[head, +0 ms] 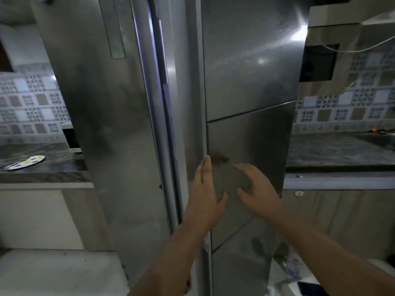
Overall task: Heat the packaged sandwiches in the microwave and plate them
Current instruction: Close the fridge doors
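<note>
your left hand [206, 189] flat on right fridge door [250, 82] edge, fingers straight; right hand [256, 189] hovers near, fingers spread, empty. likely positioned to work door; sandwiches unseen.

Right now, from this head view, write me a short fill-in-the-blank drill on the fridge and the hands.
1. Both hands reach toward a tall steel ____ .
2. The left hand has its fingers ____ , at the edge of the right door.
3. The right hand holds ____ .
4. A plate lies on the counter to the ____ of the fridge.

Missing words: fridge; straight; nothing; left
</note>
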